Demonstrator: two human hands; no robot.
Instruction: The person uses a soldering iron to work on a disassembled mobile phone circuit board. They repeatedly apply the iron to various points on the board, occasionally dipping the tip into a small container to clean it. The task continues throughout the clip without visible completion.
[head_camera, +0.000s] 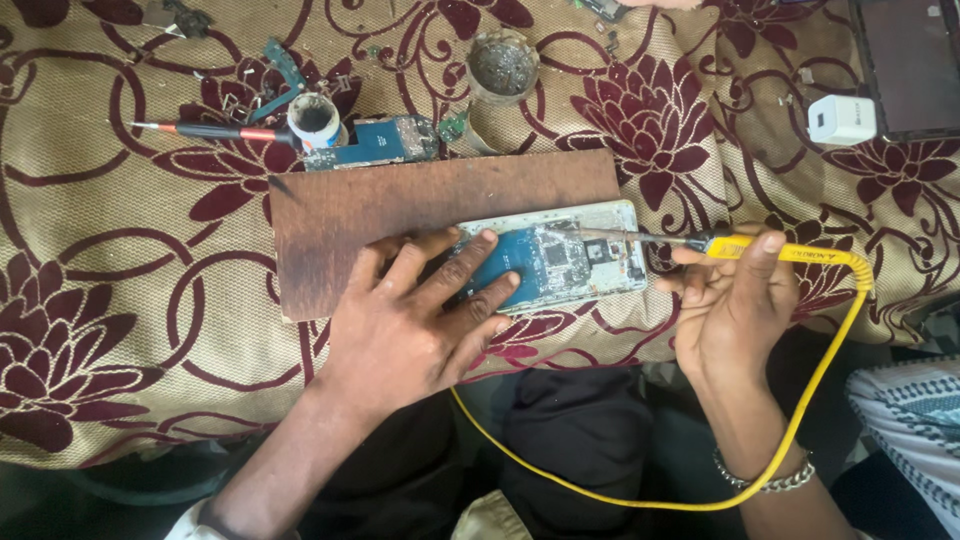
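Seen from above: floral cloth (120, 330) in tan and maroon, spread over a work surface. On it, a brown wooden board (400, 205). At the board's lower right edge, an opened phone (560, 262), back off, blue circuit board and metal shields showing.

Left hand (425, 315) flat on the phone's left end, fingers spread apart and pressing down, palm resting partly on the board.

Right hand (735, 300) closed around a yellow soldering iron (770, 250), thumb and fingers clamped on the handle just right of the phone. Iron's dark metal tip lying across the phone's upper right part, touching the circuit area. Yellow cord (800, 420) looping down from the handle, past the wrist with a metal bracelet (765, 478), then back toward the left arm.

Above the board: a second circuit board (385, 142), a small white pot (315, 118), a red-handled tool (215, 131), a round tin (502, 63). Near the upper right, a white charger (842, 119).
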